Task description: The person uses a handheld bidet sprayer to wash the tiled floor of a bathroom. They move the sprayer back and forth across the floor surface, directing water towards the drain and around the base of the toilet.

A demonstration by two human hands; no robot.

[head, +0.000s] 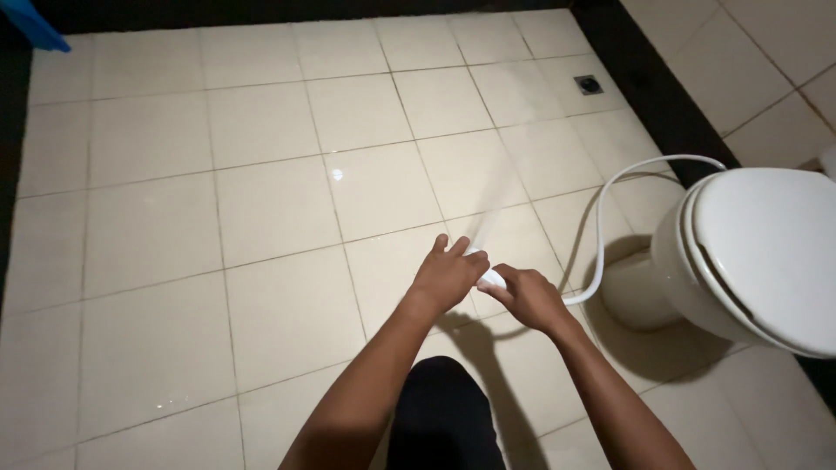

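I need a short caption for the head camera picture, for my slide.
Two hands, left hand and right hand, hold a white sprayer on its hose beside a closed toilet.

The small white plastic spray head (pixel 493 278) is mostly hidden between the left hand (pixel 448 277) and right hand (pixel 529 300). The white ceramic toilet (pixel 758 252) and blue plastic object (pixel 30 24) are cut off by the picture's edges.

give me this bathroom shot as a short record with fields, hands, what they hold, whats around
left hand: left hand open, fingers spread, against the sprayer head
right hand: right hand closed around the white sprayer head
hose: white hose loops from the sprayer towards the toilet
spray: faint stream shoots up the floor
toilet: white toilet, lid shut, on the right
floor: cream tiled floor with a floor drain in the far corner
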